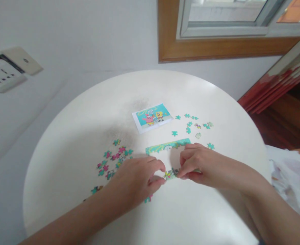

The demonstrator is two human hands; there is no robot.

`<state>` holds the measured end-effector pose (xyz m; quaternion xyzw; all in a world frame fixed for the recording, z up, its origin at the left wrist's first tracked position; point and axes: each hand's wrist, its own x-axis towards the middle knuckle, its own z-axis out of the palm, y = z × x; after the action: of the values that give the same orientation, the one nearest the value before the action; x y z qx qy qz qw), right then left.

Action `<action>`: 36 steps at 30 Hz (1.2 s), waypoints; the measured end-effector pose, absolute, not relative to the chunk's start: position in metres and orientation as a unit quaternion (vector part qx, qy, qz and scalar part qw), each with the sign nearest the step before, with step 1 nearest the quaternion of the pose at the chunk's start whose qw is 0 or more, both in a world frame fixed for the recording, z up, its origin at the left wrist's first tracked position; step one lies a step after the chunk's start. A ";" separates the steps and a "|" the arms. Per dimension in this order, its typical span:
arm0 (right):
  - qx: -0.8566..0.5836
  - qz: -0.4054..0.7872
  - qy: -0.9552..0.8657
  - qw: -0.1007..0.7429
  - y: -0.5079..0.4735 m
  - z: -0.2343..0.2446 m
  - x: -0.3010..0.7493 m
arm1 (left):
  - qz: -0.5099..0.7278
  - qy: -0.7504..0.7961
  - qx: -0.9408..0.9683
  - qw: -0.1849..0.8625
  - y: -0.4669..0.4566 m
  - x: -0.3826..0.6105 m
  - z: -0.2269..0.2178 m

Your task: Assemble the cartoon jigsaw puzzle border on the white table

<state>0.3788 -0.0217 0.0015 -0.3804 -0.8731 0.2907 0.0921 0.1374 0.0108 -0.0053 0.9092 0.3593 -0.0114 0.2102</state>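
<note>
A partly joined jigsaw puzzle lies flat on the white table, with a teal top strip [169, 146] and a lower row of joined pieces [171, 173]. At the left end of that row, my left hand [142, 178] curves its thumb and index finger around the edge pieces, the tips at the row's upper and lower sides. My right hand [197, 161] has its thumb and index finger closed on a piece farther right in the row; the fingers cover most of that piece. A loose piece [148, 199] lies below my left hand, partly hidden.
Behind the puzzle lies a picture card [152, 117] with cartoon figures. Several loose pieces [118, 154] are scattered at left, partly under my left forearm, and several teal pieces [188, 130] at right. The round table [70, 136] stands against a wall, below a window [221, 20].
</note>
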 end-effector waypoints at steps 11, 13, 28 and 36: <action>-0.375 0.285 -0.877 0.095 -0.022 0.000 0.380 | 0.008 0.352 0.912 0.212 0.011 0.138 -0.013; -0.372 0.285 -0.878 0.101 -0.021 -0.001 0.380 | 0.006 0.354 0.911 0.213 0.011 0.139 -0.013; -0.372 0.283 -0.878 0.109 -0.021 -0.003 0.381 | -0.001 0.352 0.915 0.199 0.010 0.140 -0.010; -0.410 0.332 -0.817 0.234 -0.013 0.007 0.396 | 0.035 0.308 0.917 0.251 0.021 0.122 0.002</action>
<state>0.3961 -0.0134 0.0070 -0.4098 -0.8166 0.3324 0.2339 0.1221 0.0207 0.0016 0.9170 0.3082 0.0347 0.2509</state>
